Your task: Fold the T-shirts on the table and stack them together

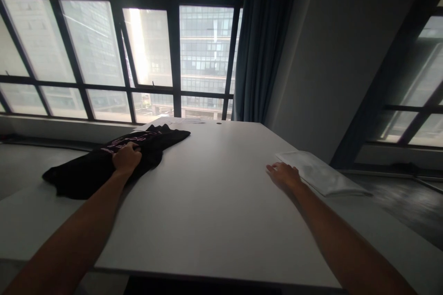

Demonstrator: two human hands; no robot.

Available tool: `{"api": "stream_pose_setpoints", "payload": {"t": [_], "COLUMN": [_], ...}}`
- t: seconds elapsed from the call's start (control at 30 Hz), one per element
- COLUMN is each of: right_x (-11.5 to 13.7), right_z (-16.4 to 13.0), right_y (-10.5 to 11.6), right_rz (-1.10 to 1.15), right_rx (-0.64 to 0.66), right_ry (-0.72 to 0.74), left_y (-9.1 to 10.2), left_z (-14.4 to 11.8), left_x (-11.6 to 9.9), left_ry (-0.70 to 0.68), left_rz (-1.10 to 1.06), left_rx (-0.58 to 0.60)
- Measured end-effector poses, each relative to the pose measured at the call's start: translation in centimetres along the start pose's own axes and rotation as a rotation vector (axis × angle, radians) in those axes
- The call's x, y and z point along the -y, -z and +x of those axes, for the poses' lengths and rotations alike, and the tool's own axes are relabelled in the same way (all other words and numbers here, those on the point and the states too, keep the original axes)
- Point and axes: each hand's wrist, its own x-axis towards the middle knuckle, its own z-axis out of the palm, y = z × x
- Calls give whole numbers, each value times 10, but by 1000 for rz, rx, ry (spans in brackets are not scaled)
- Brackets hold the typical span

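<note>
So we've got our left hand (126, 157) out on the black shirt (104, 166), fingers clenched into the fabric near its pink lettering. The shirt lies crumpled on the far left part of the white surface (207, 203), one end hanging toward the left edge. Our right hand (284, 175) is flat on the surface over on the right, fingers released and spread, touching or just beside the near corner of a folded white cloth (321, 175) that lies along the right edge. The two hands are well apart. Some papers (183, 121) lie at the far edge, with big windows (145, 55) and a dark curtain (263, 41) behind.
</note>
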Motion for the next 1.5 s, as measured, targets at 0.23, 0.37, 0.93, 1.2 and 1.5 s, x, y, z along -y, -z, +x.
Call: {"api": "stream_pose_setpoints", "payload": {"t": [0.23, 0.37, 0.93, 1.2, 1.5], "right_x": [36, 61, 140, 148, 49], "right_z": [-11, -23, -86, -63, -5], "right_y": [0, -3, 17, -3, 21], "right_rz": [74, 163, 693, 876, 761], "right_rx": [-37, 35, 249, -27, -424], "right_ry": [281, 447, 771, 675, -114], "left_y": [-47, -61, -71, -17, -34], "left_z": [-34, -62, -124, -85, -46], "left_x": [-54, -70, -123, -99, -47], "left_ry": [-305, -423, -82, -709, -571], "left_rz": [-213, -331, -955, -117, 385], "left_rx": [226, 350, 902, 1342, 1077]}}
